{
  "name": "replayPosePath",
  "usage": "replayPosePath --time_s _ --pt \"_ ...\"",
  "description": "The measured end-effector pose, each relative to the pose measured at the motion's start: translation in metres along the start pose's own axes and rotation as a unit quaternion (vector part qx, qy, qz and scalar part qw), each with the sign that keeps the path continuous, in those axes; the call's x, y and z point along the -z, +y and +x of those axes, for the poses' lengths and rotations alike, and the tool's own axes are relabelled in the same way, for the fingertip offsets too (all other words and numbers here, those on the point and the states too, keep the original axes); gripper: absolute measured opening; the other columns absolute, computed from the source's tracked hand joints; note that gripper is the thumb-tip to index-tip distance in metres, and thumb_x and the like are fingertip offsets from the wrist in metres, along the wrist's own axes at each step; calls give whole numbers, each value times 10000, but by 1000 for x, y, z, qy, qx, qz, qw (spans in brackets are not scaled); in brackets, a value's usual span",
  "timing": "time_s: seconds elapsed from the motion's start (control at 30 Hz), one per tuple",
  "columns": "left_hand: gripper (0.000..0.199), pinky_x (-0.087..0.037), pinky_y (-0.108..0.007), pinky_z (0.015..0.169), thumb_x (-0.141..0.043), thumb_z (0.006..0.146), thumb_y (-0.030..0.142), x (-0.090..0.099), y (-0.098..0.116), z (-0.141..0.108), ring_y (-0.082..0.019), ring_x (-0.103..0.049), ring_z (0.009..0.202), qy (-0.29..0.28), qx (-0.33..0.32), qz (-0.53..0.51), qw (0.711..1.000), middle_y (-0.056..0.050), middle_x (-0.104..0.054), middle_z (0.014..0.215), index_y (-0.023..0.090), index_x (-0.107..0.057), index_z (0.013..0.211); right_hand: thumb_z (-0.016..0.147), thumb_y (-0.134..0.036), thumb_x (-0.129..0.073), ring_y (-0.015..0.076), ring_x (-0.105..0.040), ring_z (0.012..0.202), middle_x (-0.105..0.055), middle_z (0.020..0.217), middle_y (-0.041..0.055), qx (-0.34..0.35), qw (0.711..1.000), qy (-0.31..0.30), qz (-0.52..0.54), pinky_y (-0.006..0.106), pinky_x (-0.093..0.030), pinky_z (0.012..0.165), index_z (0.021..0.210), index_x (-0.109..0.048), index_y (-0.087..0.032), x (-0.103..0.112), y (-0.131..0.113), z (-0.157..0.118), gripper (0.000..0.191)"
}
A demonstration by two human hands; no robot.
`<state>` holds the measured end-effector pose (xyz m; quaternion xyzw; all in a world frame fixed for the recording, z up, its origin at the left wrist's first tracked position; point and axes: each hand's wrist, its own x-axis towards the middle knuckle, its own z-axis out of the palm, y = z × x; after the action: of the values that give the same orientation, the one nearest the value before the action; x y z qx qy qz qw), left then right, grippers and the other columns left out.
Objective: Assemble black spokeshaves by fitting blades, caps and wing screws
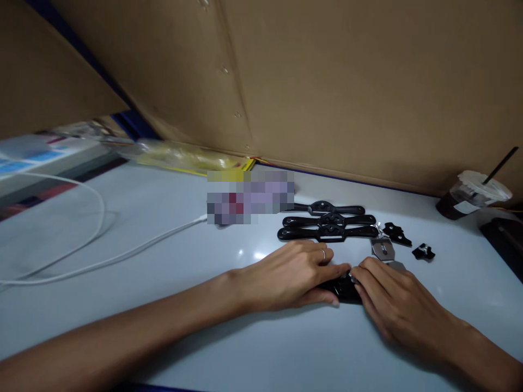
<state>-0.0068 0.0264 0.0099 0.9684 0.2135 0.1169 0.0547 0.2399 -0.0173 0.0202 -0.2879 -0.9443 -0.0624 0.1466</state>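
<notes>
Tool (pixel 345 294), glossy black, lies on the table (pixel 229 348), long axis left to right, between the left hand (pixel 292 275), clasping it, and the right hand (pixel 394 299), pinching a small silvery piece (pixel 352 278) against it.

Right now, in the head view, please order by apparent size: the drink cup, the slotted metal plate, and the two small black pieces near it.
1. Drink cup
2. Slotted metal plate and upper black piece: too alike to rank
3. Lower black piece
</notes>
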Motion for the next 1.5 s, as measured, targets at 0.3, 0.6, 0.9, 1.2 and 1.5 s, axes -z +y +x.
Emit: replayPosePath --time_s 0.3,0.6,0.9,1.2,1.5 --pt "574 -476 -321 644 -317 1085 597 0 -2 0 -206 -606 735 23 -24 -3 999 -44 -611 829 193 -675 1278 950 37 -348 182 -586 776 -644 903 70 36 993 38 102 298 -417 576 889 -673 -163 5 8 8 386" --pt "497 -479 -320 636 -375 1097 549 -1 7 -2 -197 -598 711 31 -6 -2 999 -43 -630 850 191 -684 1250 990 -222 -588 210 -560 771 -613 863 68 -105 987 53 108 335 -450 614 933 -656 -144 7 -4 1 118" --pt "459 -478 -329 647 -421 1092 524 1 8 -3 -204 -608 726 23 -10 4 1000 -45 -645 861 177 -649 1288 887 -27 -487 235 -560 903 -663 1103 139 -36 991 79 97 405 -509 777 816 -666 -159 15 -8 -3 233" --pt "440 -487 -343 638 -390 1104 500 -3 10 -3 -224 -615 722 27 -7 -11 1000 -47 -660 853 168 -642 1247 895 -27 -475 248 -577 932 -672 1083 135 -29 991 44 127 410 -545 774 883 -707 -160 12 -8 -3 268" --pt "416 -487 -340 658 -444 1094 488 -2 10 -4 -219 -619 726 25 -8 -3 1000 -50 -672 872 168 -638 1276 909 5 -461 260 -581 903 -698 1053 167 -22 996 70 56 404 -553 738 904 -727 -118 17 -5 2 293"
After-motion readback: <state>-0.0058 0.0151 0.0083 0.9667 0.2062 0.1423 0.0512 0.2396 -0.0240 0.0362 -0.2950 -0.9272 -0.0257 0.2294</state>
